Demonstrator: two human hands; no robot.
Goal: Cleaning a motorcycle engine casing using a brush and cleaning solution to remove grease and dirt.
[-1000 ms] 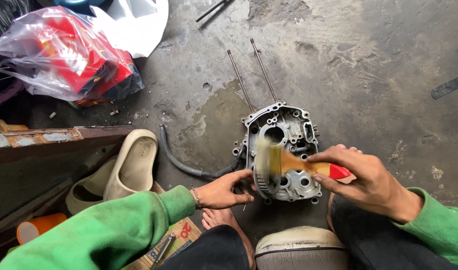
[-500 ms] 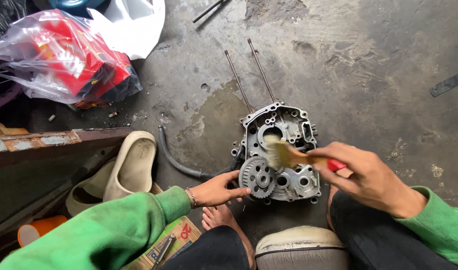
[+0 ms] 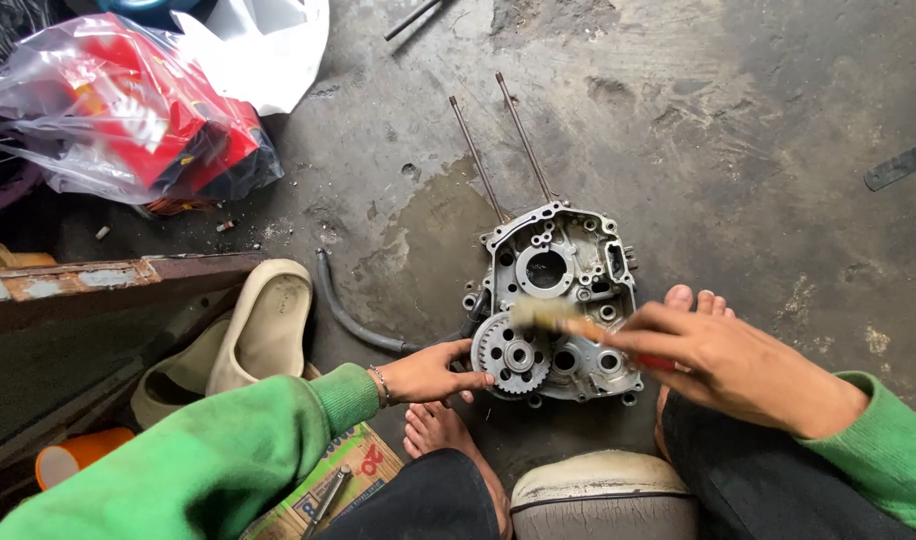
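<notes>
- Right hand [image 3: 738, 365]: closed around the red handle of a paintbrush [image 3: 568, 322]; the bristles, blurred, sit over the lower middle of the engine crankcase half [image 3: 558, 300].
- Left hand [image 3: 433, 372]: fingers partly curled, tips resting on the casing's lower left edge beside the toothed gear [image 3: 510, 355]; it grips nothing that I can make out.
- Crankcase half: lies flat on the concrete floor [image 3: 758, 150] between the person's bare feet [image 3: 443, 430], two long studs [image 3: 498, 140] pointing away.
- Risk: left fingertips touch the gear; should it turn under the brush, a pinch is likely.
- Risk: the floor under and left of the casing looks wet; I judge the casing could slide if pressed sideways.
- Risk: right toes lie just beside the casing's right edge and could be struck.
- Edges: a black hose [image 3: 353, 315] and a beige sandal [image 3: 263, 330] crowd the left; a low seat [image 3: 603, 490] closes the near side.
- Open room: bare concrete to the right and beyond the studs.
</notes>
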